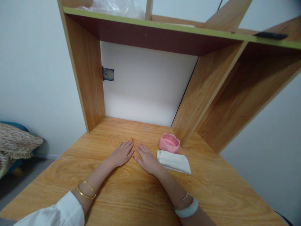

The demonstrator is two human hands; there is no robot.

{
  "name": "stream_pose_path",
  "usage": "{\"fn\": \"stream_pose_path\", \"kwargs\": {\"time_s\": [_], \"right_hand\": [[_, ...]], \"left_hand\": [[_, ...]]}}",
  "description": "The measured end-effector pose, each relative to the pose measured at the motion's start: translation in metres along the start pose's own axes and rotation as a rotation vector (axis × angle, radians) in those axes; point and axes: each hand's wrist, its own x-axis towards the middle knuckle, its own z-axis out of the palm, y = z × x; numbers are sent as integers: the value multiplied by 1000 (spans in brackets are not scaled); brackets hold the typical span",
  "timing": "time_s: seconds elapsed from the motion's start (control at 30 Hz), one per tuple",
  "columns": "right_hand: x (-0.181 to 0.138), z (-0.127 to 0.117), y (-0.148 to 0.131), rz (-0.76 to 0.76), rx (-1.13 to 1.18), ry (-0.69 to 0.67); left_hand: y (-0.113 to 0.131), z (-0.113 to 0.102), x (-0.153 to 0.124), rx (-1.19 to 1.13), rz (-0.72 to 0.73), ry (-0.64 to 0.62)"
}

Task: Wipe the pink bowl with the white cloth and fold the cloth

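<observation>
The left hand (pixel 121 155) and right hand (pixel 147 160) lie palm-down on the surface (pixel 131 194), fingers slightly spread; a folded cloth (pixel 174 161), perhaps touching the right hand, lies before a pink ashtray (pixel 167 147).

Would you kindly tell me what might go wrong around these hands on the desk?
The right hand lies close beside the folded white cloth, so sliding it sideways might rumple the cloth. The cloth sits just in front of the pink ashtray, so pushing it forward could nudge the ashtray, perhaps against the wooden partition.
</observation>
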Motion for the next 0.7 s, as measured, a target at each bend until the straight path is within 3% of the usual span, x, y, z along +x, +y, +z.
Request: {"fn": "stream_pose_path", "kwargs": {"time_s": [0.7], "right_hand": [[-1,-2,-2,1,3,-6]], "left_hand": [[1,-2,-1,-13,-2,-12]]}}
